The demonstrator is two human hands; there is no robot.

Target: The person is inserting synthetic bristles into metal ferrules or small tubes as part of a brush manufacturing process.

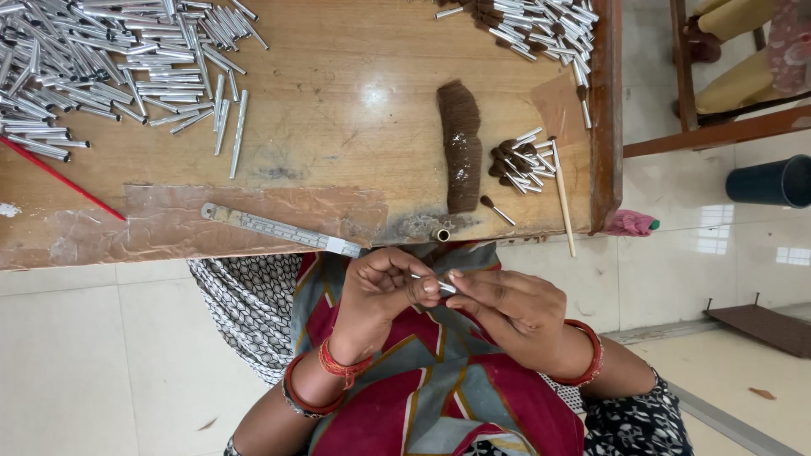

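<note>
Head view: both hands meet just below the table [338, 76] edge, over the lap. The left hand [380, 291] curls narrow, thumb and forefinger pinched on a thin metal tube [441, 286]; the right hand [515, 308] closes its fingertips on the tube's other end — so the tube lies between the two hands, held by both. To do this well, I judge, keep the pinch near the tube's tip and the wrists steady. On the table lie loose tubes [101, 59], a brown bristle bundle [460, 143], bristle-filled tubes [517, 160], a steel ruler [279, 228] and a wooden stick [564, 198].
</note>
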